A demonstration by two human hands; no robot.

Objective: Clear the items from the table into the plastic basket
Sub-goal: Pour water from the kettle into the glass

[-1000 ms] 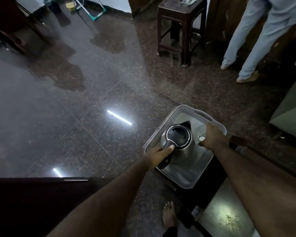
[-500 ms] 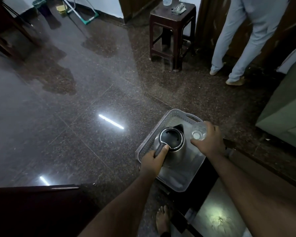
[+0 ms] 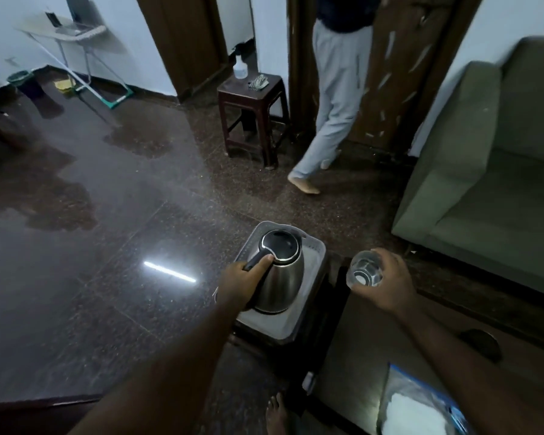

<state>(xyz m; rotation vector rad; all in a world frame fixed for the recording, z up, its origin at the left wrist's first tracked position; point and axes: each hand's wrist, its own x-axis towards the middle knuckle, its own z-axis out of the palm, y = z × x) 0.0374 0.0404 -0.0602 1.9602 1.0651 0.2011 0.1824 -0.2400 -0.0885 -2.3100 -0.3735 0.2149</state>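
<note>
Since the earlier frame, both hands have risen: the kettle (image 3: 280, 271) and the glass (image 3: 364, 269) now sit higher in view, and the glass has moved right, clear of the plastic basket (image 3: 314, 252). Left hand (image 3: 242, 285): fingers wrapped around the kettle's black handle, thumb pressed near the lid. Whether the kettle base touches the basket floor cannot be determined; the kettle and hand hide most of the basket interior. Right hand (image 3: 387, 284): curled around the clear glass, held above the dark desk (image 3: 358, 356), mouth tilted toward the camera. A plastic bag (image 3: 418, 403) with white contents lies on the desk, cut off by the lower frame edge. A second person (image 3: 333, 98) stands by the doorway, upper body out of frame. Lighting is dim; basket support is hard to distinguish
</note>
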